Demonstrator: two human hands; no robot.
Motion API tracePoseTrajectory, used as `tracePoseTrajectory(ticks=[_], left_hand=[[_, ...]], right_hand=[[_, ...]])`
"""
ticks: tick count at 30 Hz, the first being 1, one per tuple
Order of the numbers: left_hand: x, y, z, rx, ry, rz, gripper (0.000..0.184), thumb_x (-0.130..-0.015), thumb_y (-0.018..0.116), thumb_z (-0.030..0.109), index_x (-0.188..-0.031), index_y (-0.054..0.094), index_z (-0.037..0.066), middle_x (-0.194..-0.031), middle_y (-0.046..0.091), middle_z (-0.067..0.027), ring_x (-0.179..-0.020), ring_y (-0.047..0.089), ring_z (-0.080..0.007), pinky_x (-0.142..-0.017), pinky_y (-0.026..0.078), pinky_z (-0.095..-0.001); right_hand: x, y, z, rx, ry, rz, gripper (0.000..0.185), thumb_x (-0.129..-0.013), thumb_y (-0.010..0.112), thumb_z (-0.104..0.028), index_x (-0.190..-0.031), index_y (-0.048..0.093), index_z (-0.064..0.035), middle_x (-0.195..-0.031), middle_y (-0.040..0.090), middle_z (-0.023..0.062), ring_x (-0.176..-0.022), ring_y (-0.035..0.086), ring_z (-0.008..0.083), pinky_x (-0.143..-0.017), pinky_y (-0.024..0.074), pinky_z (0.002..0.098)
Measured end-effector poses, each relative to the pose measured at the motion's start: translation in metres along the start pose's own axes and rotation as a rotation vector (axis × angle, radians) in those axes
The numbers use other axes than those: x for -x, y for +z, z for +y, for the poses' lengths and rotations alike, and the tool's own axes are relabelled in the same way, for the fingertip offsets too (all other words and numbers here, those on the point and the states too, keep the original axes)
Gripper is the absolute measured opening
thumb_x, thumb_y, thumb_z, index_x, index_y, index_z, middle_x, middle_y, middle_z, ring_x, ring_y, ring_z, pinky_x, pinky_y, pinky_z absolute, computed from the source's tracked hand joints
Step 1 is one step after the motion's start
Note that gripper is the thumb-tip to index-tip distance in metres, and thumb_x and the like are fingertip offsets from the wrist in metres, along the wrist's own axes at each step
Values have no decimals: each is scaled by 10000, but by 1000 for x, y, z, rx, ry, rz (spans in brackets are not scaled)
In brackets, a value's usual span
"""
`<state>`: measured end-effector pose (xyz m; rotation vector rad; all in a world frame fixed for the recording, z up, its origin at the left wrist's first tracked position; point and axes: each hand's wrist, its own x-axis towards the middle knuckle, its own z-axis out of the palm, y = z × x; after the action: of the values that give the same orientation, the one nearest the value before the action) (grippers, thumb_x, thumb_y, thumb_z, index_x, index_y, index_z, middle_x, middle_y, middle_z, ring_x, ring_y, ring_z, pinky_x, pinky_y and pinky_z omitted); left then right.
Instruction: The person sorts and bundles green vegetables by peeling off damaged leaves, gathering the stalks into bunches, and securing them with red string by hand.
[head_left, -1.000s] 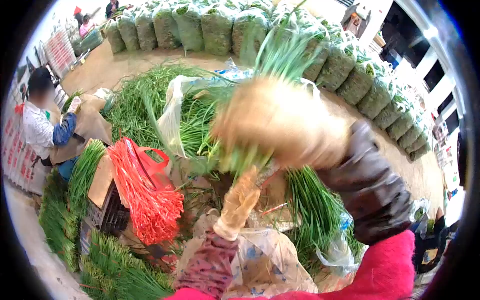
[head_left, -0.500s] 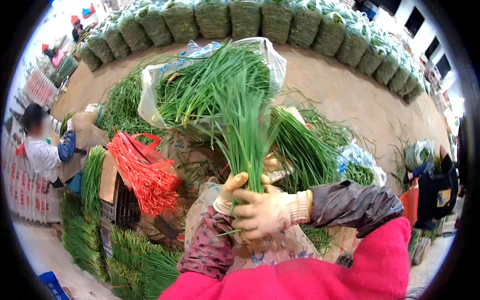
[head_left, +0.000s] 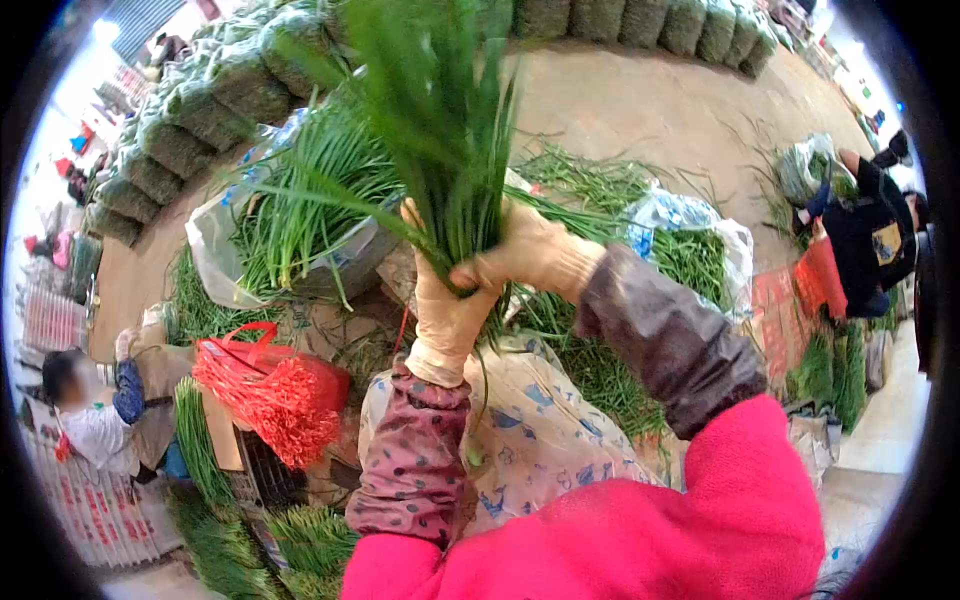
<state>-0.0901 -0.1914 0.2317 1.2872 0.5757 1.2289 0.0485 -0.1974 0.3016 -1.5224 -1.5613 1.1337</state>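
A bunch of long green stalks (head_left: 440, 110) stands upright in front of me, its upper leaves blurred. My left hand (head_left: 440, 315), in a pale glove, is wrapped round the lower part of the bunch. On the right side of the stalks, my right hand (head_left: 525, 250), also gloved, grips them just above the left. A few thin leaves hang below the hands over the patterned apron (head_left: 545, 425). Behind to the left, more green stalks (head_left: 315, 190) lie in an open white plastic bag (head_left: 215, 255).
Red ties (head_left: 270, 395) lie on a dark crate (head_left: 270, 465) at left. A seated co-worker (head_left: 100, 410) is beyond them. Filled sacks (head_left: 200, 120) line the back. A plastic bag of greens (head_left: 690, 250) lies at right; another person (head_left: 865, 240) is at far right.
The bunch has been raised and now blurs at its top, with both hands higher. The view has turned, shifting the open bag and red ties left.
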Motion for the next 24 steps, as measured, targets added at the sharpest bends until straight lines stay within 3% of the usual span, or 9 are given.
tracePoseTrajectory(ticks=[4,7,8,10,15,17,18,22,24], left_hand=[[-19,-24,-33,373,-138,-88,383,-779,699,7,-1137,564,23,-1058,626,-54,-917,610,-160,-822,503,-315],[-22,-29,-35,965,-574,185,380,-908,573,292,-1186,555,33,-1116,619,-96,-942,618,-253,-870,489,-468],[-15,-61,-85,1249,-617,16,505,-937,438,439,-1242,526,46,-1198,587,-138,-1026,588,-319,-919,448,-546],[-7,-89,-133,1443,-680,-80,483,-935,459,382,-1287,494,54,-1253,557,-139,-1104,548,-323,-949,438,-510],[31,-128,-171,949,-709,200,476,-946,436,378,-1318,472,83,-1319,508,-112,-1148,512,-310,-956,430,-494],[37,-113,-176,29,-405,5,426,-946,451,311,-1305,486,85,-1297,522,-108,-1165,501,-295,-988,407,-474],[32,-104,-164,229,-498,60,412,-946,455,295,-1303,488,89,-1302,519,-102,-1169,497,-291,-997,397,-479],[10,-73,-126,726,-650,24,478,-925,516,237,-1369,394,112,-1374,446,-96,-1205,462,-296,-1059,351,-460],[9,-42,-61,673,-785,303,531,-912,553,183,-1392,354,77,-1375,433,-118,-1195,468,-312,-1030,393,-420]], right_hand=[[-17,-1,-9,-208,-152,5,537,-642,805,-222,-1118,608,-70,-1017,675,112,-900,622,177,-777,517,315],[-39,18,25,12,-216,-13,725,-641,772,-121,-1293,457,-100,-1119,632,118,-1042,574,197,-905,471,329],[-43,28,44,46,-173,-2,799,-639,762,-92,-1349,397,-111,-1146,618,120,-1080,560,205,-945,452,335],[-62,43,95,-77,-211,-167,756,-618,769,-75,-1310,465,-99,-1206,576,142,-1118,541,231,-953,447,343],[-71,49,124,193,-549,-20,759,-553,813,-188,-1246,526,-73,-1231,531,175,-1152,511,333,-960,438,394],[-81,66,127,281,-645,90,756,-538,821,-243,-1221,543,-77,-1163,552,191,-1082,537,376,-906,466,404],[-84,79,126,-141,-512,31,674,-574,798,-242,-1182,561,-71,-1123,571,185,-1038,557,378,-878,476,406],[-51,66,84,81,-427,307,291,-734,664,-248,-995,630,-125,-794,637,150,-760,628,360,-661,514,411],[-51,65,87,150,-344,399,216,-742,665,-220,-932,636,-122,-751,631,134,-708,625,351,-590,501,407]])
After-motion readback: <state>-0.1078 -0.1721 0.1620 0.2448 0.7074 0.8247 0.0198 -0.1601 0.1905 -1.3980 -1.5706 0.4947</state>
